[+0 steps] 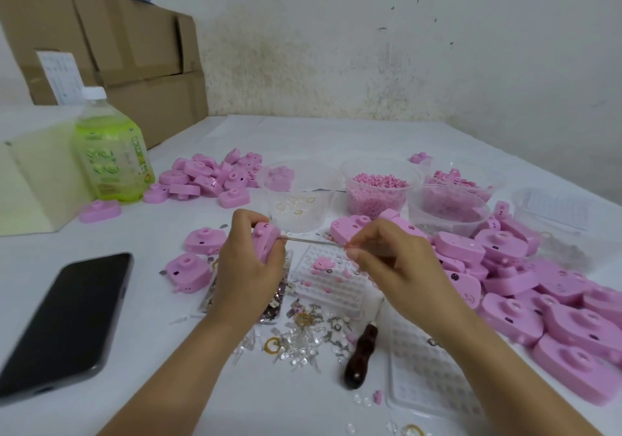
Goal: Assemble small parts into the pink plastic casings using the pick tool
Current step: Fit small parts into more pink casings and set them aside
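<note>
My left hand grips a pink plastic casing, held up above the table. My right hand pinches the thin metal pick tool, whose tip reaches left and touches the casing's side. Below the hands lies a clear dimpled tray with a few small pink parts on it. Loose clear, gold and metal bits are scattered in front of it.
Piles of pink casings lie at the right and back left. Clear tubs hold pink pellets and rings. A wooden-handled awl, a black phone, a green bottle and cardboard boxes are around.
</note>
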